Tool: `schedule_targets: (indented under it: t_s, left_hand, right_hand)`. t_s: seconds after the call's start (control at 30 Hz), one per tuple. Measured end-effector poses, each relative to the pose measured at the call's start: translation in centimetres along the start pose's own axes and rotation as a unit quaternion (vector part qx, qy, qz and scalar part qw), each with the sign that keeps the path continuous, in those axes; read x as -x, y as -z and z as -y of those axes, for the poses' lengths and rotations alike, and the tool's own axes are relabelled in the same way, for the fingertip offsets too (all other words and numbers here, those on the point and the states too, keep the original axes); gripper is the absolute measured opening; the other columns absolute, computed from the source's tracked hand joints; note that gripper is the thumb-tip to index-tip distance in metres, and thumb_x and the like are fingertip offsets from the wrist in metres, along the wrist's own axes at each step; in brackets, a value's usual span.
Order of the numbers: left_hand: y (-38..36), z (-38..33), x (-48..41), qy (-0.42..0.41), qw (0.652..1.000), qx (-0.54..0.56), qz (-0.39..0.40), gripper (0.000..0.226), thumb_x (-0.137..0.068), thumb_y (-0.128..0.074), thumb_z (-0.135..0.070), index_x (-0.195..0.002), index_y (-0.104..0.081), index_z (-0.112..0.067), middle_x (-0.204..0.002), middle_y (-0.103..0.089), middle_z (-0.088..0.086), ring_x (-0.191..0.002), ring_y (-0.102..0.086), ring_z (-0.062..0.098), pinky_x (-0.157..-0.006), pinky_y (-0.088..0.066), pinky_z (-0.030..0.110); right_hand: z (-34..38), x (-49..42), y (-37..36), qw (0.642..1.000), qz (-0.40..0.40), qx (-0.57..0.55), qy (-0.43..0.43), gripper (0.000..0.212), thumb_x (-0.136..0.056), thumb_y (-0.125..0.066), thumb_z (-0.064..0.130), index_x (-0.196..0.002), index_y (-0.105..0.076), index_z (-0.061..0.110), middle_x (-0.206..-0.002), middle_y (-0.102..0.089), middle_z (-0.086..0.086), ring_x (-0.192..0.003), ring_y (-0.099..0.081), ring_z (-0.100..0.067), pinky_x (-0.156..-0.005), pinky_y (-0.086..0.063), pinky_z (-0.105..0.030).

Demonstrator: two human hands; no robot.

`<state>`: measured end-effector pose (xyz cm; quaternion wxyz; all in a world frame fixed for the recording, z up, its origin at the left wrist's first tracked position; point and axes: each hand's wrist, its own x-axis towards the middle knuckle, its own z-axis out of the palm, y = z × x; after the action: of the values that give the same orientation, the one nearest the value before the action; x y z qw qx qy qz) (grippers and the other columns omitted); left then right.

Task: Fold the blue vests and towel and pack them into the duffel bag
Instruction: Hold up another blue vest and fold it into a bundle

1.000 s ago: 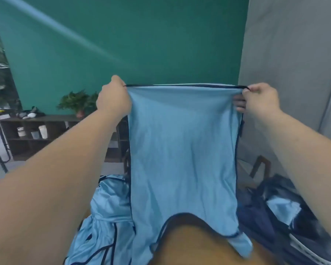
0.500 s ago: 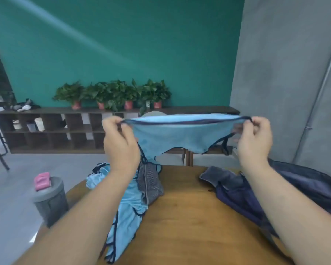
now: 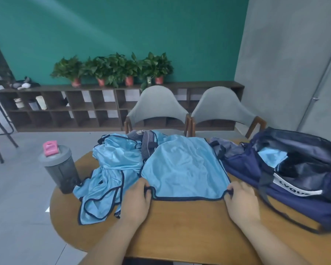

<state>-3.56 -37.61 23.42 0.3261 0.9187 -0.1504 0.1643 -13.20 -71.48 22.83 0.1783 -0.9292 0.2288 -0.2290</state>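
Note:
A light blue vest [image 3: 183,169] with dark trim lies spread flat on the wooden table [image 3: 180,222]. My left hand [image 3: 137,199] pinches its near left corner, and my right hand [image 3: 241,201] pinches its near right corner. More blue vests [image 3: 111,169] lie crumpled in a heap to the left. A grey striped towel [image 3: 149,144] sits bunched behind them. The navy duffel bag [image 3: 294,173] stands open at the right, with a piece of blue fabric [image 3: 273,156] showing inside.
A grey shaker bottle [image 3: 60,169] with a pink cap stands at the table's left edge. Two grey chairs [image 3: 158,109] are pushed in at the far side. Behind them runs a low shelf [image 3: 65,108] with potted plants.
The vest was held up in the air by its top edge. Both hands have come down and toward me, and the vest now lies flat on the table.

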Motion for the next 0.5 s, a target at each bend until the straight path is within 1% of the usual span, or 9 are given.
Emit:
schedule_targets:
  t_s: [0.1, 0.2, 0.3, 0.37, 0.4, 0.43, 0.5]
  left_hand:
    - [-0.1, 0.5, -0.6, -0.015, 0.999, -0.047, 0.008, 0.014, -0.094, -0.065, -0.017, -0.096, -0.055, -0.027, -0.09, -0.065, -0.009, -0.084, -0.064, 0.019, -0.076, -0.053, 0.043]
    - [0.0, 1.6, -1.3, -0.019, 0.995, -0.094, 0.017, 0.019, -0.087, -0.066, -0.012, -0.097, -0.059, -0.027, -0.096, -0.064, -0.007, -0.092, -0.063, 0.023, -0.084, -0.049, 0.044]
    - [0.3, 2.7, -1.9, -0.021, 0.995, -0.099, 0.003, 0.018, -0.087, -0.069, -0.012, -0.097, -0.062, -0.025, -0.099, -0.063, -0.005, -0.091, -0.064, 0.026, -0.082, -0.049, 0.045]
    - [0.3, 3.0, -2.0, -0.027, 0.995, -0.094, -0.017, 0.017, -0.088, -0.07, -0.009, -0.099, -0.064, -0.019, -0.108, -0.061, 0.0, -0.089, -0.064, 0.03, -0.08, -0.052, 0.045]
    - [0.3, 3.0, -1.9, -0.039, 0.995, -0.089, -0.03, 0.018, -0.087, -0.071, -0.006, -0.101, -0.065, -0.015, -0.115, -0.059, 0.004, -0.092, -0.064, 0.032, -0.081, -0.054, 0.046]
    - [0.3, 2.9, -1.7, -0.058, 0.994, -0.084, -0.044, 0.02, -0.086, -0.071, -0.002, -0.103, -0.066, -0.011, -0.122, -0.057, 0.008, -0.1, -0.063, 0.034, -0.085, -0.054, 0.047]
    - [0.8, 2.5, -1.2, -0.092, 0.991, -0.063, -0.074, 0.023, -0.085, -0.07, 0.002, -0.105, -0.064, -0.007, -0.133, -0.053, 0.014, -0.119, -0.056, 0.037, -0.098, -0.05, 0.048]
  right_hand:
    - [-0.8, -0.1, 0.0, 0.998, -0.006, 0.056, -0.001, 0.019, -0.085, -0.077, 0.02, -0.102, -0.068, 0.021, -0.1, -0.062, -0.006, -0.096, -0.055, -0.033, -0.076, -0.048, -0.042]
    - [-1.1, -0.6, -0.1, 0.995, -0.009, 0.096, 0.013, 0.018, -0.088, -0.074, 0.024, -0.105, -0.071, 0.02, -0.102, -0.062, -0.007, -0.096, -0.056, -0.033, -0.076, -0.049, -0.043]
    - [-1.2, -0.8, -0.3, 0.993, -0.017, 0.114, 0.033, 0.019, -0.088, -0.074, 0.025, -0.106, -0.07, 0.021, -0.104, -0.058, -0.005, -0.095, -0.054, -0.031, -0.074, -0.048, -0.042]
    - [-1.2, -0.7, -0.2, 0.994, -0.038, 0.087, 0.058, 0.019, -0.085, -0.077, 0.017, -0.104, -0.071, 0.018, -0.109, -0.056, -0.005, -0.096, -0.053, -0.032, -0.075, -0.05, -0.044]
    - [-1.2, -0.6, 0.0, 0.994, -0.051, 0.064, 0.078, 0.021, -0.084, -0.077, 0.012, -0.104, -0.072, 0.015, -0.115, -0.057, -0.006, -0.099, -0.054, -0.032, -0.079, -0.051, -0.046]
    - [-1.2, -0.4, 0.3, 0.992, -0.062, 0.036, 0.102, 0.023, -0.083, -0.077, 0.007, -0.105, -0.072, 0.013, -0.121, -0.059, -0.006, -0.105, -0.055, -0.033, -0.084, -0.052, -0.048]
    - [-1.0, 0.0, 1.0, 0.985, -0.079, -0.038, 0.147, 0.025, -0.085, -0.074, 0.003, -0.109, -0.072, 0.01, -0.132, -0.063, -0.006, -0.122, -0.056, -0.031, -0.103, -0.049, -0.048]
